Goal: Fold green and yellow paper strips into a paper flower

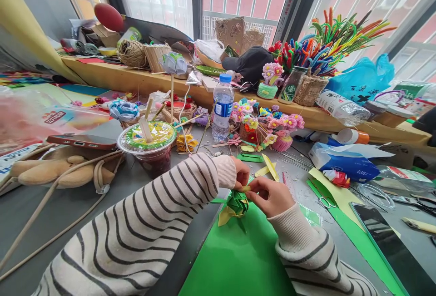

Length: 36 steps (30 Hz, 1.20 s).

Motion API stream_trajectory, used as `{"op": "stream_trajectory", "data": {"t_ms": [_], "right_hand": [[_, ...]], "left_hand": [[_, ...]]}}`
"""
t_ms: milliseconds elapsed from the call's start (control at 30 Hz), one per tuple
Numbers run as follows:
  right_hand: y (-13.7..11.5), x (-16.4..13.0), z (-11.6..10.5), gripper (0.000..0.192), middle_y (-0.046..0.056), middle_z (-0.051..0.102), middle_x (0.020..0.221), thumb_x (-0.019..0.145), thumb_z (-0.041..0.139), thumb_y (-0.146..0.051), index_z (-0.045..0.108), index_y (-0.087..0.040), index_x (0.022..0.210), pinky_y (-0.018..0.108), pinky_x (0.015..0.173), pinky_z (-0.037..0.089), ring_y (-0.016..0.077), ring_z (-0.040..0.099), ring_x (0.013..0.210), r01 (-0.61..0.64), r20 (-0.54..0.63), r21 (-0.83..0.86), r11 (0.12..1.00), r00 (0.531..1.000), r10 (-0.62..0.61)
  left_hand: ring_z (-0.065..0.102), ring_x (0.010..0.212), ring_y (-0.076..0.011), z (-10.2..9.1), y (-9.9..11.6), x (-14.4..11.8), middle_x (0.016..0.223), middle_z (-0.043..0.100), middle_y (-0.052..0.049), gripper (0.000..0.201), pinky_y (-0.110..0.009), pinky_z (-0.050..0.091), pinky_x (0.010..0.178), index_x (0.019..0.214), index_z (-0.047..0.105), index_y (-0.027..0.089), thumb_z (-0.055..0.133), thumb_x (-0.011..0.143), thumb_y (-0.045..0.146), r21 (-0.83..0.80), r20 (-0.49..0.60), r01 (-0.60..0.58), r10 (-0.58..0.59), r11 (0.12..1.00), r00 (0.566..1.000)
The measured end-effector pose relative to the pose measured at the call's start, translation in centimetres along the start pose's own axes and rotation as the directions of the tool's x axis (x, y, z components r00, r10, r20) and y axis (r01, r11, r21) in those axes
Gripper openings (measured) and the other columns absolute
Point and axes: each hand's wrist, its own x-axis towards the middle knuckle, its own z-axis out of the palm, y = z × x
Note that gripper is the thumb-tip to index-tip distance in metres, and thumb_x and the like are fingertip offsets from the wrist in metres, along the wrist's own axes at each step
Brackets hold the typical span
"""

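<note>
In the head view, my left hand (240, 173) and my right hand (271, 194) meet fingertip to fingertip. Both are closed in a pinch on a small yellow paper piece (245, 189). Right beneath them sits a green folded-paper shape (237, 204) with pointed folds and a yellow paper flap (225, 216) at its lower left. It rests at the far end of a glossy green sheet (238, 259). Beyond my fingers lie yellow paper strips (269, 168). My left fingertips are partly hidden behind the hand.
A lidded drink cup (150, 148) stands left of my sleeve, and a water bottle (222, 110) straight ahead. Crocheted flowers (272, 123) fill the back. Tissues (344, 162), scissors (417, 203) and a dark phone (391, 241) lie rightward. Another phone (83, 135) lies left.
</note>
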Motion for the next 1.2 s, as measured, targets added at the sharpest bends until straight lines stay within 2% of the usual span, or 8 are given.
{"op": "stream_trajectory", "data": {"t_ms": [433, 667, 800, 900, 967, 1033, 1100, 1200], "right_hand": [[-0.2, -0.3, -0.2, 0.011, -0.003, 0.062, 0.060, 0.068, 0.049, -0.026, 0.057, -0.019, 0.070, 0.017, 0.041, 0.034, 0.0058, 0.045, 0.039, 0.072, -0.139, -0.122, 0.990, 0.986, -0.088], [-0.7, -0.8, 0.8, 0.011, -0.004, 0.063, 0.061, 0.070, 0.046, -0.023, 0.056, -0.019, 0.069, 0.019, 0.045, 0.034, 0.0065, 0.044, 0.038, 0.062, -0.319, -0.256, 0.965, 0.937, -0.145], [-0.6, -0.7, 0.5, 0.012, -0.004, 0.059, 0.053, 0.069, 0.047, -0.024, 0.057, -0.019, 0.066, 0.019, 0.043, 0.033, 0.0062, 0.043, 0.037, 0.080, -0.351, -0.289, 0.954, 0.918, -0.183], [-0.4, -0.5, -0.3, 0.012, -0.004, 0.060, 0.053, 0.068, 0.049, -0.027, 0.058, -0.019, 0.067, 0.017, 0.040, 0.032, 0.0050, 0.041, 0.035, 0.102, -0.345, -0.228, 0.968, 0.921, -0.178], [-0.4, -0.5, -0.8, 0.013, -0.004, 0.060, 0.055, 0.068, 0.049, -0.029, 0.057, -0.019, 0.067, 0.017, 0.038, 0.032, 0.0043, 0.040, 0.034, 0.096, -0.354, -0.170, 0.981, 0.923, -0.152], [-0.5, -0.5, -1.2, 0.013, -0.004, 0.060, 0.054, 0.068, 0.049, -0.029, 0.057, -0.018, 0.067, 0.017, 0.038, 0.031, 0.0041, 0.039, 0.034, 0.070, -0.379, -0.135, 0.988, 0.918, -0.117], [-0.8, -0.6, -1.4, 0.013, -0.004, 0.058, 0.053, 0.068, 0.049, -0.028, 0.057, -0.018, 0.066, 0.017, 0.038, 0.030, 0.0042, 0.039, 0.035, 0.043, -0.413, -0.128, 0.991, 0.906, -0.092], [-1.0, -0.6, -1.2, 0.012, -0.004, 0.058, 0.054, 0.068, 0.049, -0.027, 0.057, -0.018, 0.068, 0.018, 0.039, 0.030, 0.0043, 0.038, 0.036, 0.028, -0.454, -0.134, 0.991, 0.887, -0.086]], "left_hand": [[0.050, 0.058, -0.0068, 0.7, -0.7, 0.6, 0.067, 0.060, 0.002, 0.009, -0.014, 0.036, 0.053, 0.069, 0.053, 0.016, 0.050, 0.061, 0.016, 0.182, -0.155, -0.051, 0.080, 0.982, 0.985], [0.051, 0.059, -0.0099, 1.1, -0.6, 0.9, 0.066, 0.061, 0.000, 0.011, -0.017, 0.036, 0.052, 0.068, 0.055, 0.017, 0.049, 0.059, 0.017, 0.217, -0.234, -0.024, 0.075, 0.976, 0.969], [0.053, 0.061, -0.0121, 1.1, -0.8, 0.7, 0.064, 0.060, -0.001, 0.008, -0.021, 0.038, 0.057, 0.065, 0.055, 0.016, 0.050, 0.059, 0.015, 0.144, -0.277, -0.058, 0.097, 0.988, 0.956], [0.054, 0.073, -0.0149, 1.8, -1.5, -0.1, 0.073, 0.061, -0.003, 0.009, -0.028, 0.040, 0.070, 0.069, 0.056, 0.016, 0.052, 0.064, 0.022, -0.106, -0.441, -0.165, 0.102, 0.981, 0.891], [0.051, 0.089, -0.0172, 2.7, -2.3, -0.8, 0.096, 0.056, -0.006, 0.027, -0.029, 0.041, 0.073, 0.087, 0.054, 0.019, 0.056, 0.063, 0.031, -0.433, -0.583, -0.288, -0.022, 0.854, 0.812], [0.047, 0.099, -0.0215, 4.0, -3.2, -1.2, 0.115, 0.043, -0.009, 0.057, -0.033, 0.041, 0.075, 0.104, 0.045, 0.022, 0.065, 0.052, 0.034, -0.682, -0.575, -0.343, -0.182, 0.646, 0.798], [0.052, 0.092, -0.0225, 5.3, -3.9, -1.2, 0.113, 0.043, -0.013, 0.072, -0.038, 0.041, 0.076, 0.111, 0.039, 0.020, 0.069, 0.047, 0.035, -0.807, -0.486, -0.357, -0.187, 0.471, 0.853], [0.057, 0.078, -0.0189, 6.7, -4.1, -0.5, 0.108, 0.046, -0.014, 0.078, -0.040, 0.041, 0.075, 0.113, 0.038, 0.018, 0.071, 0.043, 0.034, -0.879, -0.355, -0.281, -0.136, 0.386, 0.925]]}}
